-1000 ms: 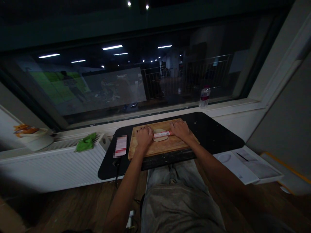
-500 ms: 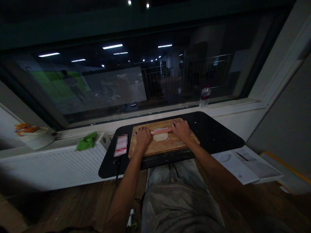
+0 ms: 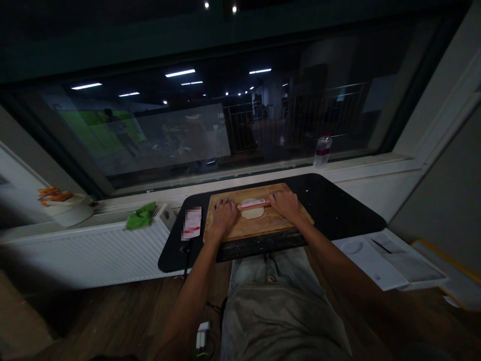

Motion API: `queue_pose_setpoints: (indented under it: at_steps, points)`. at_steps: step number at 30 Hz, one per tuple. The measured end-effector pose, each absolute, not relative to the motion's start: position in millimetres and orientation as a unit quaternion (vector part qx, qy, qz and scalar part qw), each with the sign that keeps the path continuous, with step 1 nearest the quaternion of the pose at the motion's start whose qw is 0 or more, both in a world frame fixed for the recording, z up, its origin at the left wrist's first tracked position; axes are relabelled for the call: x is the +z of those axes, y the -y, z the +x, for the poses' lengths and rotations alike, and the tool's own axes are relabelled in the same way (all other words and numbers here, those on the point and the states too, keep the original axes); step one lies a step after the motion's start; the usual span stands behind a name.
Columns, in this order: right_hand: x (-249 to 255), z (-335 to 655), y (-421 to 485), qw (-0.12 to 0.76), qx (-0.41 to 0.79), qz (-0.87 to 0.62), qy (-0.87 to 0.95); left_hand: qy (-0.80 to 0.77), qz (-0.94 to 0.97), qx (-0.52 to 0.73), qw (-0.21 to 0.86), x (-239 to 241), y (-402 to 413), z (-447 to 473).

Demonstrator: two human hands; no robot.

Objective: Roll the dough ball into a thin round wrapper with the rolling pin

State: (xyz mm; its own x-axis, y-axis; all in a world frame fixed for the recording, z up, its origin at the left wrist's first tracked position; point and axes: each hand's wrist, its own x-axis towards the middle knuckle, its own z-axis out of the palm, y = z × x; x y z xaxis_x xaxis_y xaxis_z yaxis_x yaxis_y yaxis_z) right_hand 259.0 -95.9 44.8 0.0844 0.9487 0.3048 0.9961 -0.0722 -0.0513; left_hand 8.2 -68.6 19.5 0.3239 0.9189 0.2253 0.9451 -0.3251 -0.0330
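My left hand (image 3: 224,214) is closed over the left end of a rolling pin (image 3: 253,203). Around the pin's right end is my right hand (image 3: 286,203), also closed. A white label with a red stripe shows on the pin between the hands. Under the pin lies a flat, roughly round piece of pale dough (image 3: 253,213), partly covered by it. Both rest on a wooden cutting board (image 3: 244,233), and the board lies on a black table (image 3: 341,215).
Left of the board lies a blurred white-and-red item (image 3: 192,223). A green cloth (image 3: 140,216) and a white bowl (image 3: 70,209) are on the radiator side. A plastic bottle (image 3: 322,151) stands on the windowsill. A white box (image 3: 391,260) is at the right.
The rolling pin has turned a little, showing more of its white label. Both hands keep hold of its ends. The whole view has shifted slightly.
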Motion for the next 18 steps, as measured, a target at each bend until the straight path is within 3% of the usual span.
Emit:
queue_pose_setpoints:
  at_steps: [18]
  points:
    - [43.3, 262.8, 117.6, 0.102, -0.098, -0.704, 0.696, 0.568, -0.814, -0.092, 0.072, 11.1, 83.1, 3.9]
